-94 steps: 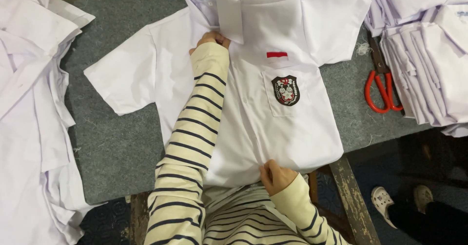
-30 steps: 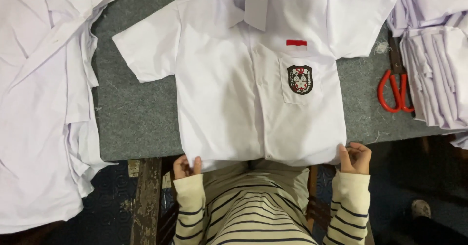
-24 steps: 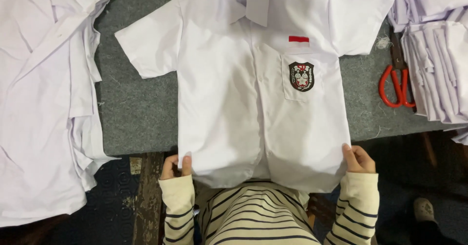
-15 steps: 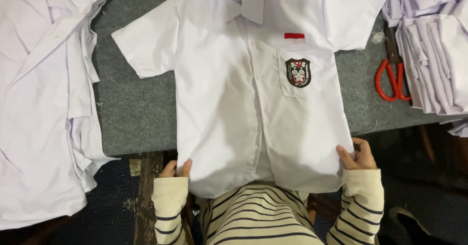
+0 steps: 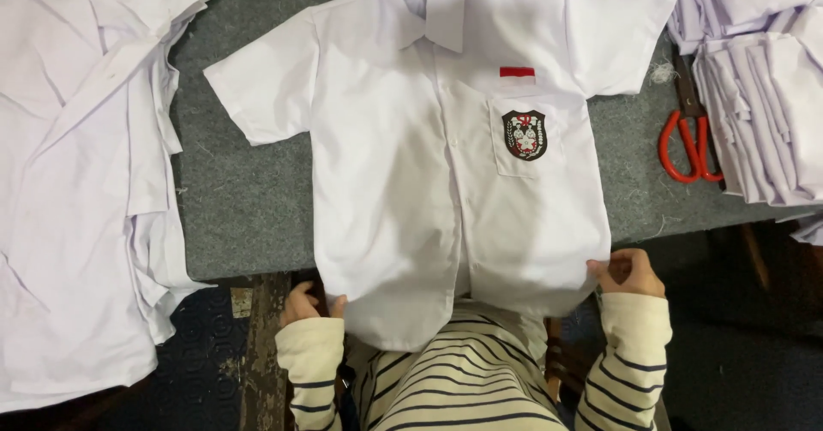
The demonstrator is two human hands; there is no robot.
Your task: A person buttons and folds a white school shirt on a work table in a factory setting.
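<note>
Right now, from my remote seat:

Shirt: a white short-sleeved shirt [image 5: 429, 200] lies face up on the grey table [image 5: 249, 217], collar at 12 o'clock, hem hanging over the near edge at 6 o'clock. A dark crest badge [image 5: 524, 134] sits on the chest pocket, with a small red strip [image 5: 517, 72] just above it.

Left hand: my left hand [image 5: 302, 302] is at 7 o'clock of the shirt, fingers curled and pinching the hem corner; most of the fingertips are hidden under the cloth.

Right hand: my right hand [image 5: 628, 272] is at 5 o'clock, thumb and fingers pressed together on the other hem corner.

Surroundings: a loose heap of white shirts [image 5: 81, 182] lies at 9 o'clock, a folded stack of white shirts [image 5: 763, 97] at 3 o'clock, and red-handled scissors [image 5: 690, 135] lie between that stack and the spread shirt.

Risk, as I judge it: an uneven pull from the two corners could skew the front and crease it. The hem overhangs, so a slack grip could let the whole shirt slide off toward my lap. The right sleeve lies near the scissors and could snag them if the shirt shifts toward 3 o'clock.
</note>
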